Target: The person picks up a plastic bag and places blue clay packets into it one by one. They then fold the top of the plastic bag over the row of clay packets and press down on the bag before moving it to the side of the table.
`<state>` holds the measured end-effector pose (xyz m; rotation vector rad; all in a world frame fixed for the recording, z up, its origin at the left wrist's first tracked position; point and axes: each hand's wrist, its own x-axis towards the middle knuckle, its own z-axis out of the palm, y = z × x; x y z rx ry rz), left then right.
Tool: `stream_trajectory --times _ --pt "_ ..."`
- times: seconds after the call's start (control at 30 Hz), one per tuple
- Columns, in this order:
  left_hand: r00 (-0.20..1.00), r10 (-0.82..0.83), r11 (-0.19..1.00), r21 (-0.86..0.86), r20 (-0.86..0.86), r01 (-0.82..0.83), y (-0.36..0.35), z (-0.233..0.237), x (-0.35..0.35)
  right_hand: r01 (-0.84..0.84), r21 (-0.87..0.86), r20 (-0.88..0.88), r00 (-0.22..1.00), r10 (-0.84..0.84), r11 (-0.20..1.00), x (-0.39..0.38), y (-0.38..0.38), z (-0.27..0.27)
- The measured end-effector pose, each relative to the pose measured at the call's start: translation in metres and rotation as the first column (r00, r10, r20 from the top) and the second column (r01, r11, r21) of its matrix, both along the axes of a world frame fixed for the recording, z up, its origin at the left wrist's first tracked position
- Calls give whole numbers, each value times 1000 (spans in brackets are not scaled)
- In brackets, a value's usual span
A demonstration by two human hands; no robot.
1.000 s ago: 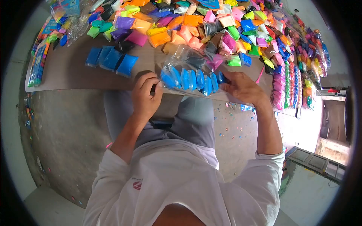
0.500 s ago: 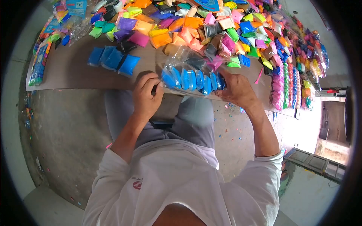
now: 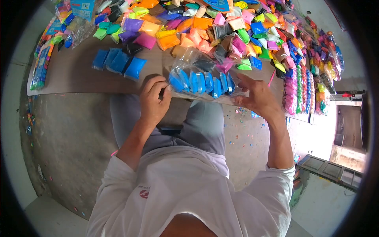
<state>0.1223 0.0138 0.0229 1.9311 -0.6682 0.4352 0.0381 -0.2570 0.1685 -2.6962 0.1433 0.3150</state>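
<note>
A clear plastic bag (image 3: 188, 59) lies along the table's front edge with a row of several blue packets (image 3: 201, 83) inside it, standing side by side. At the bag's left end, my left hand (image 3: 155, 96) has its fingers curled and pinched on the plastic. My right hand (image 3: 258, 96) is at the right end, thumb and fingers apart, with loose plastic between them and a small gap to the last blue packet. Another group of blue packets (image 3: 118, 62) lies on the table to the left, beyond my left hand.
A large heap of colourful packets (image 3: 203, 23) covers the back of the table (image 3: 79, 81). Long filled bags (image 3: 291, 93) stand at the right edge, and more filled packs (image 3: 41, 67) lie at the left edge. My legs are under the front edge.
My right hand has moved right, off the end of the blue packets, and its fingers have spread. The left hand and the blue packets stay in place.
</note>
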Motion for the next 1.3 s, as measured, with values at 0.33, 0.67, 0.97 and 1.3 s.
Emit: stream_trajectory --times 0.33,0.67,0.97,1.3 --pt "997 64 997 -40 37 -62 0 -8 -2 -337 416 528 846 78 845 14 118 23" --pt "999 -9 998 -55 -51 6 10 -15 -4 -255 -296 324 880 347 921 155 231 -73" --pt "997 -76 997 -12 28 76 12 -21 -3 -190 2 225 957 185 982 163 230 -50" --pt "994 -87 996 -14 62 88 12 -16 -1 -294 -88 301 903 307 952 173 261 -71"
